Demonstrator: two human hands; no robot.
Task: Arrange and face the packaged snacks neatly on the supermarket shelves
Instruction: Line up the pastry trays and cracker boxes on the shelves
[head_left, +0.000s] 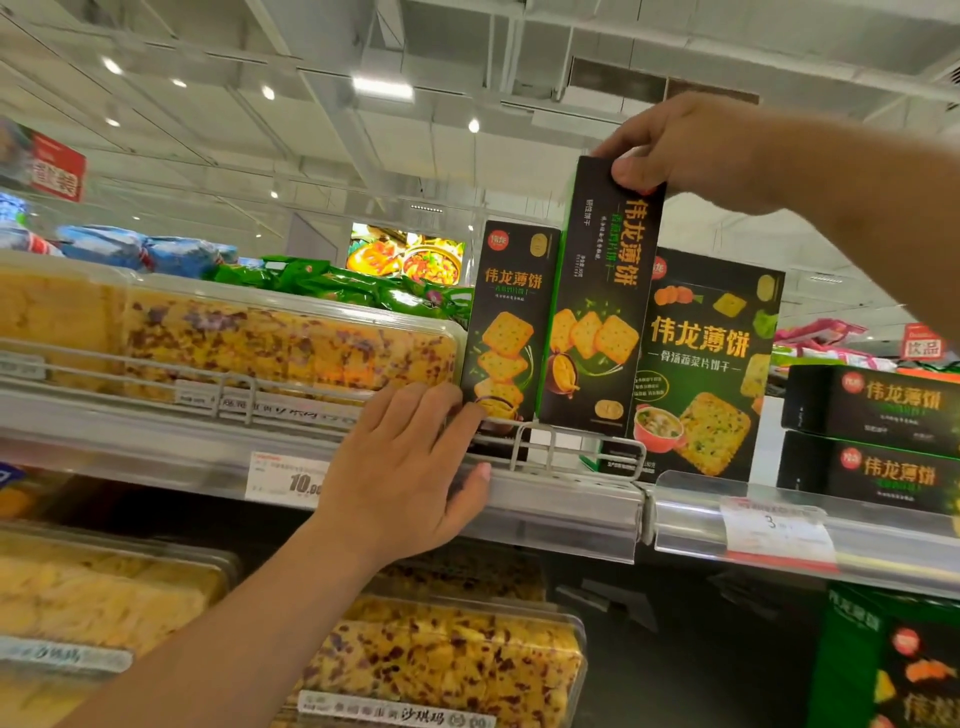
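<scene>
My right hand (691, 150) grips the top of a tall black cracker box (597, 312) with orange lettering, held upright and slightly tilted on the top shelf. To its left stands a narrower black cracker box (511, 322). My left hand (410, 467) rests on the shelf's wire front rail (550, 447), fingertips touching that narrow box's lower corner, thumb under the shelf edge. Behind on the right stands a wide black-and-green cracker box (711, 364).
Clear plastic trays of yellow-and-purple cake (270, 343) fill the shelf to the left and the shelf below (447, 660). Two flat black boxes (872, 436) are stacked at right. Green and blue bags (332, 286) lie behind. Price tags (285, 480) hang on the shelf edge.
</scene>
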